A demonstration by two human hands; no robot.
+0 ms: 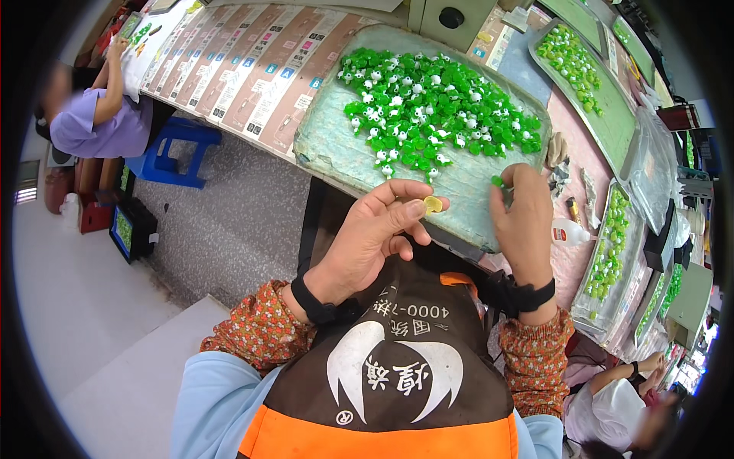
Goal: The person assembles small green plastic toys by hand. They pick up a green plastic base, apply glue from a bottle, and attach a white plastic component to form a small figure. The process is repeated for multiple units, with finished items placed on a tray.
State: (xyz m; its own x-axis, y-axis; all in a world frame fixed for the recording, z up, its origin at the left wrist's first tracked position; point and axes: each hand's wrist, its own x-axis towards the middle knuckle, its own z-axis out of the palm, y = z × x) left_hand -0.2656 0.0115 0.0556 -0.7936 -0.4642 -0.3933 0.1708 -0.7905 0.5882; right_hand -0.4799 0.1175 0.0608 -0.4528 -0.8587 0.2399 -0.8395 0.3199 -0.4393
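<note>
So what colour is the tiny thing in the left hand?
Yellow: the small piece pinched in the left hand, head view.

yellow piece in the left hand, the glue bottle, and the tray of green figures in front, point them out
yellow piece (433, 204), head view, its middle, pinched at the left fingers
glue bottle (569, 232), head view, its white body
tray (336, 145), head view, bare left part

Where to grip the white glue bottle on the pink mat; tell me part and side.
Grip the glue bottle around its round body, coming from above with the right hand, which is nearest. It appears to lie on its side, nozzle toward the green-piece tray, so the body is probably the widest, freest part.
</note>
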